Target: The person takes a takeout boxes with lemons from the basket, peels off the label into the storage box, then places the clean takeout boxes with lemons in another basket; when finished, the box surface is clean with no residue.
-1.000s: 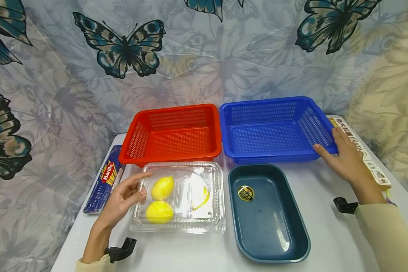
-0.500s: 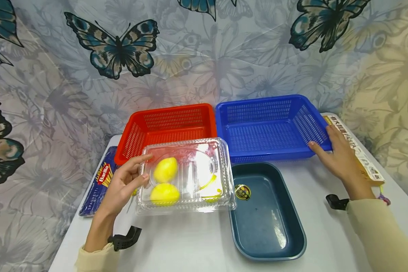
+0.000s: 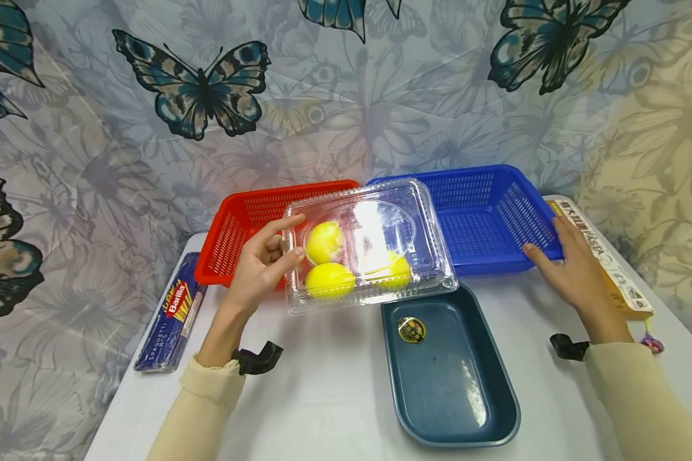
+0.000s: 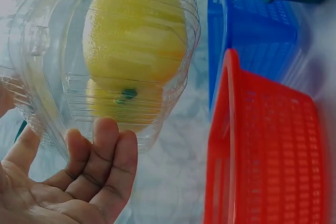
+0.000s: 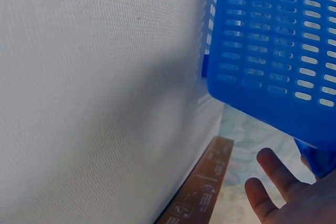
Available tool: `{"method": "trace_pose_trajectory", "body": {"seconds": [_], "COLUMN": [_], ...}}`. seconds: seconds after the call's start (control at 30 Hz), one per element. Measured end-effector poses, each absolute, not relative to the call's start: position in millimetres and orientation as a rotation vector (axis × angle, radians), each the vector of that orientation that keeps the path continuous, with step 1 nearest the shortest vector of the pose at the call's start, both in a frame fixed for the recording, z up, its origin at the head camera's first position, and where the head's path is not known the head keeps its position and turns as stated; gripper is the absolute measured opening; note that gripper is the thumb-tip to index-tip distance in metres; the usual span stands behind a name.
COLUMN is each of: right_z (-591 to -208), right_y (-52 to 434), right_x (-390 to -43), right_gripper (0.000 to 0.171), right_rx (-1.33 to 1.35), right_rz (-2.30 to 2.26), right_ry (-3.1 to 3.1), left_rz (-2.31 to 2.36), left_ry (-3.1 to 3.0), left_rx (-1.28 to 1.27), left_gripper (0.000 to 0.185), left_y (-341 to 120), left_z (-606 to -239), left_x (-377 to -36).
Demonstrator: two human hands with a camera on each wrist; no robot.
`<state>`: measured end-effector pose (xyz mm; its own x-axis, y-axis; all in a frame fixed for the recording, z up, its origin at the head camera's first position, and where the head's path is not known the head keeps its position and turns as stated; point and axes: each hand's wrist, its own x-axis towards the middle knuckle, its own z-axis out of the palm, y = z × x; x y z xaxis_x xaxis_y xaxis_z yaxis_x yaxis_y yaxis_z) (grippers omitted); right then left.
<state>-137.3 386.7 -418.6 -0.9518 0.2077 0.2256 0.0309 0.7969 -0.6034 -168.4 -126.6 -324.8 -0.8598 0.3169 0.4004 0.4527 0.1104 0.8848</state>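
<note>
My left hand grips the left edge of a clear plastic clamshell container, thumb and forefinger at its rim. Three lemons lie inside, seen through the plastic. The container hangs tilted, overlapping the red basket and the blue basket. In the left wrist view, curled fingertips press the ribbed side below a lemon. My right hand holds the blue basket's right rim, thumb at the front corner. Two fingers extend free of the rim in the right wrist view.
A dark blue-green tub with a round sticker stands in front of the blue basket. On the left lies a blue spaghetti pack; a pasta box lies at right, with a small purple trinket at its near end. A butterfly-print cloth hangs behind.
My left hand has lifted the clear container from the table and carried it right and away from me, toward the baskets. My right hand stays at the blue basket's rim.
</note>
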Motion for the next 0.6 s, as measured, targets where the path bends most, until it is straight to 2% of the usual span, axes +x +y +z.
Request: {"method": "trace_pose_trajectory", "body": {"seconds": [0.6], "right_z": [-422.7], "right_y": [386.9], "right_x": [-137.9], "right_gripper": [0.085], "right_rx": [-0.192], "right_rz": [0.959], "right_ry": [-2.692], "left_rz": [-1.71], "left_ry": [-2.371], "left_rx": [-0.843], "left_gripper": [0.048], "left_y": [-60.3], "left_z": [-322.6], "left_x": [-204.8]}}
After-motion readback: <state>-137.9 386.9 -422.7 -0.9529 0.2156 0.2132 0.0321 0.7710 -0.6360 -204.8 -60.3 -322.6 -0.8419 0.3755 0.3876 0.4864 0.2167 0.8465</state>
